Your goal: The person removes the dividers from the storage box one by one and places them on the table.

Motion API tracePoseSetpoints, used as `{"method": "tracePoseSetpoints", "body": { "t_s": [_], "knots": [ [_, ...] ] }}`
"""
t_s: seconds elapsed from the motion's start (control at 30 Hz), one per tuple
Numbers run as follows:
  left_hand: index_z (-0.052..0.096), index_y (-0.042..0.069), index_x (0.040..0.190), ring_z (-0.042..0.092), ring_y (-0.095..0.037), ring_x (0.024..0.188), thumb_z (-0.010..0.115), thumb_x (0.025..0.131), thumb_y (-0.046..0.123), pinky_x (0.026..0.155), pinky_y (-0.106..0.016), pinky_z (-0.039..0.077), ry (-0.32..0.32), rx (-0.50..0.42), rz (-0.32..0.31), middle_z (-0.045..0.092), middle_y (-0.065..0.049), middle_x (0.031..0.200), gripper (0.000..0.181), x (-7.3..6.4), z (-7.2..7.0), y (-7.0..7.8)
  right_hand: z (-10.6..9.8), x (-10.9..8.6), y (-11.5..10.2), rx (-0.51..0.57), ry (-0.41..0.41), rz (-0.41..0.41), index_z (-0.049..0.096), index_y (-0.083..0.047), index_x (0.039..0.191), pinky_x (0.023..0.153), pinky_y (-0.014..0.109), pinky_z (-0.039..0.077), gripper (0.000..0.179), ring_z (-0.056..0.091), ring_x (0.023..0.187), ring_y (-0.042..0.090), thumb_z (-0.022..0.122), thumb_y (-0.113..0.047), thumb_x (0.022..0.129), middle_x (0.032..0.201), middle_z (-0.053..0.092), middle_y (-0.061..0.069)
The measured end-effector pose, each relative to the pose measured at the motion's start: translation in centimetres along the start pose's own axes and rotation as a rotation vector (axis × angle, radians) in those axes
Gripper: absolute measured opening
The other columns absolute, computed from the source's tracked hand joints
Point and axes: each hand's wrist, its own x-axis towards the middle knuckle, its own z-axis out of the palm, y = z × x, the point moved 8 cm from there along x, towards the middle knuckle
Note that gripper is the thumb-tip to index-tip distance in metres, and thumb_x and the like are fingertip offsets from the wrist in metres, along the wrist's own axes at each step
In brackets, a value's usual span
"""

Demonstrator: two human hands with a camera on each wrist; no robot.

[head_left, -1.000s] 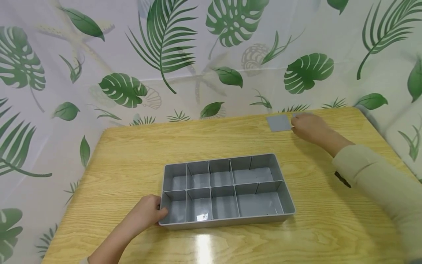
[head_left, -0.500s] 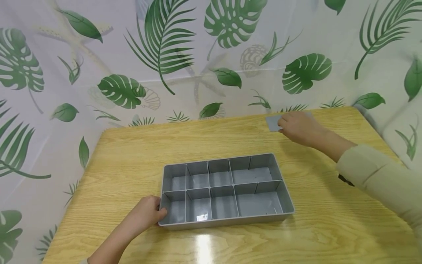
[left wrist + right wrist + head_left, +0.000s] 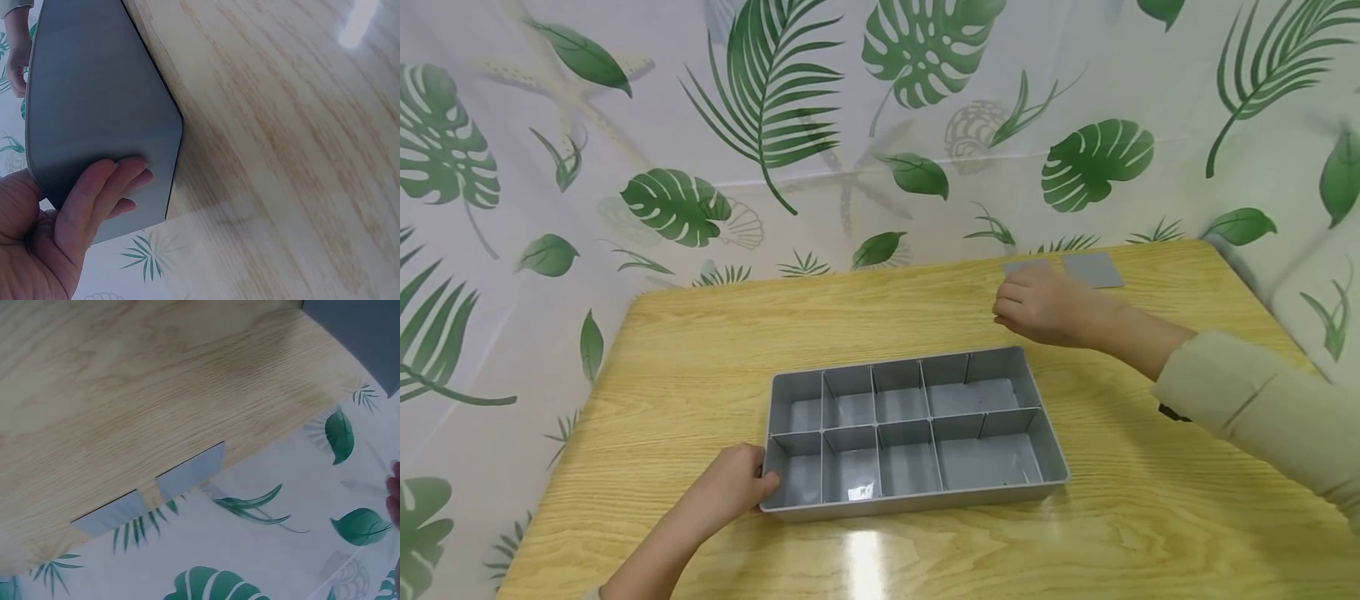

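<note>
Far left on my feed, leaf-print backdrop, wrapping the left and far sides of the wood-grain desk. Next along, left hand at about 9 o'clock of the gray divided tray, clamped on its left end: thumb hooked over the rim into the near-left compartment, fingers pressed to the outside of the end wall, which I get from the left wrist camera. Tray sits on the desk, long side running roughly 9 to 3. I count eight compartments, two rows of four, the last on the 3 o'clock side of each row the widest. Bright reflection in the near row's second compartment, tiny dark specks in the wide ones. Glare streak on the desk, between 6 and 7 o'clock of the tray.

Moving right: left gray panel at 1 o'clock of the tray, by the far desk edge, mostly covered by the right hand in my head view. That hand is between 1 and 2 o'clock of the tray, fingers bent; whether the tips meet or pinch anything, I can't tell. My right wrist camera gives both panels flat on the desk, hand apart from them. Right gray panel just beside the left one, near 2 o'clock. Beige sleeve out at 3.
</note>
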Motion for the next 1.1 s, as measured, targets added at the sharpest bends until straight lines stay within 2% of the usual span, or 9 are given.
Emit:
{"method": "tracePoseSetpoints", "body": {
  "t_s": [0.07, 0.17, 0.33, 0.43, 0.67, 0.8, 0.9, 0.93, 1.1],
  "knots": [
    [0.044, 0.008, 0.058, 0.052, -0.012, 0.044, 0.057, 0.081, 0.003, 0.044, -0.022, 0.031, -0.004, 0.001, 0.003, 0.051, -0.003, 0.051, 0.026, 0.0, 0.0, 0.0, -0.4, 0.6, -0.9, 0.032, 0.061, -0.062, 0.059, -0.002, 0.078, 0.059, 0.034, 0.047, 0.035, 0.055, 0.067, 0.023, 0.039, -0.018, 0.101, 0.073, 0.059, 0.007],
    [0.044, 0.008, 0.058, 0.052, -0.012, 0.044, 0.056, 0.081, 0.003, 0.044, -0.022, 0.03, -0.005, -0.003, 0.011, 0.051, -0.003, 0.051, 0.026, 0.1, 0.0, 0.0, -0.5, 1.7, -2.0, 0.059, 0.077, -0.12, 0.059, -0.002, 0.079, 0.06, 0.032, 0.047, 0.038, 0.054, 0.068, 0.022, 0.036, -0.02, 0.102, 0.074, 0.058, 0.006],
    [0.043, 0.008, 0.058, 0.052, -0.013, 0.044, 0.056, 0.081, 0.003, 0.043, -0.021, 0.029, -0.011, -0.011, 0.013, 0.051, -0.004, 0.05, 0.027, 0.0, 0.1, 0.1, 0.2, 3.3, -3.8, 0.067, 0.005, -0.183, 0.059, -0.002, 0.084, 0.066, 0.032, 0.048, 0.04, 0.055, 0.074, 0.021, 0.03, -0.022, 0.103, 0.079, 0.057, 0.006],
    [0.044, 0.008, 0.058, 0.053, -0.014, 0.044, 0.056, 0.081, 0.003, 0.043, -0.021, 0.029, -0.015, -0.015, 0.014, 0.051, -0.004, 0.05, 0.027, 0.0, 0.1, 0.1, 0.8, 4.1, -4.9, 0.085, -0.039, -0.214, 0.059, -0.001, 0.088, 0.071, 0.032, 0.049, 0.039, 0.056, 0.078, 0.021, 0.032, -0.024, 0.103, 0.083, 0.057, 0.007],
    [0.045, 0.008, 0.058, 0.044, -0.01, 0.043, 0.056, 0.081, 0.003, 0.043, -0.02, 0.027, -0.01, -0.02, 0.032, 0.052, -0.002, 0.049, 0.026, 0.1, -0.1, 0.2, 2.1, 5.2, -6.9, 0.045, -0.108, -0.317, 0.059, -0.002, 0.095, 0.08, 0.031, 0.048, 0.041, 0.056, 0.087, 0.02, 0.025, -0.023, 0.104, 0.092, 0.06, 0.007],
    [0.043, 0.009, 0.057, 0.038, -0.009, 0.043, 0.055, 0.081, 0.003, 0.043, -0.02, 0.025, -0.012, -0.026, 0.036, 0.05, -0.002, 0.049, 0.028, 0.0, -0.2, 0.3, 2.5, 5.6, -7.5, 0.067, -0.11, -0.345, 0.06, -0.004, 0.098, 0.084, 0.031, 0.048, 0.018, 0.056, 0.091, 0.021, 0.053, -0.02, 0.096, 0.096, 0.06, 0.006],
    [0.041, 0.01, 0.056, 0.037, -0.009, 0.043, 0.055, 0.081, 0.003, 0.043, -0.019, 0.025, -0.016, -0.032, 0.029, 0.049, -0.002, 0.049, 0.029, -0.1, -0.2, 0.2, 2.8, 5.9, -7.8, 0.087, -0.118, -0.352, 0.06, -0.004, 0.098, 0.086, 0.032, 0.047, 0.025, 0.056, 0.093, 0.022, 0.071, -0.02, 0.082, 0.097, 0.06, 0.006],
    [0.041, 0.01, 0.056, 0.037, -0.009, 0.043, 0.055, 0.081, 0.003, 0.043, -0.019, 0.025, -0.015, -0.032, 0.028, 0.049, -0.002, 0.049, 0.03, -0.1, -0.2, 0.2, 2.9, 6.0, -7.9, 0.084, -0.127, -0.351, 0.06, -0.004, 0.097, 0.086, 0.032, 0.047, 0.027, 0.056, 0.093, 0.021, 0.073, -0.02, 0.08, 0.097, 0.06, 0.006],
    [0.039, 0.011, 0.056, 0.038, -0.009, 0.043, 0.055, 0.081, 0.003, 0.044, -0.02, 0.025, -0.008, -0.031, 0.026, 0.048, -0.002, 0.048, 0.031, -0.2, -0.1, 0.1, 3.9, 6.3, -8.2, 0.035, -0.221, -0.341, 0.058, -0.006, 0.098, 0.089, 0.031, 0.045, 0.027, 0.055, 0.095, 0.02, 0.068, -0.028, 0.085, 0.098, 0.058, 0.004]
  ]
}}
